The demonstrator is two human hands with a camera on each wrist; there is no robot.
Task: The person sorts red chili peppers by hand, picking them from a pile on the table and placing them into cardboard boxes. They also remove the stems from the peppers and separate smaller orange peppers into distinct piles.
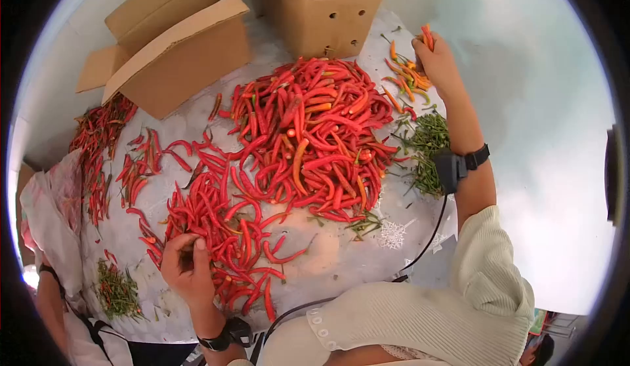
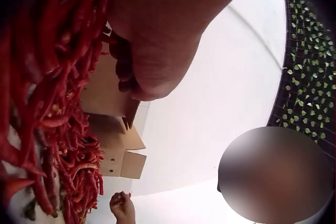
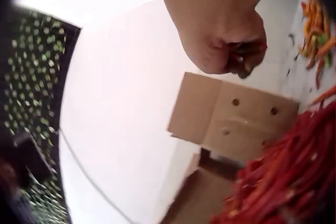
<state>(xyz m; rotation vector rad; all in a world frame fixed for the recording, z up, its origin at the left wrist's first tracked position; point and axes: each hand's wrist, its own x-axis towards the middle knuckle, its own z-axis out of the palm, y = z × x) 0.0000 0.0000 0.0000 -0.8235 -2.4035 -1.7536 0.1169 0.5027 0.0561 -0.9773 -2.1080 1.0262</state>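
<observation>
My right hand (image 1: 438,61) is stretched out to the far right, gripping a red-orange chili pepper (image 1: 428,37) whose end sticks up past the fingers. Just below it lies a small group of orange and yellowish chilies (image 1: 408,77). My left hand (image 1: 189,269) is at the near-left edge of the loose red chilies (image 1: 210,202), thumb and forefinger bent toward each other, fingertips right at the peppers. In the left wrist view its fingers (image 2: 125,71) are curled, and I cannot tell whether they pinch a pepper. A large heap of red chilies (image 1: 321,130) fills the middle.
Two cardboard boxes, one open (image 1: 190,51) and one with holes (image 1: 328,21), stand behind the heap. Green stems (image 1: 430,149) are piled at right, more (image 1: 118,290) at near left. Another person's arm (image 1: 51,300) is at the left, near darker chilies (image 1: 98,143). A cable (image 1: 430,235) runs from my right wrist.
</observation>
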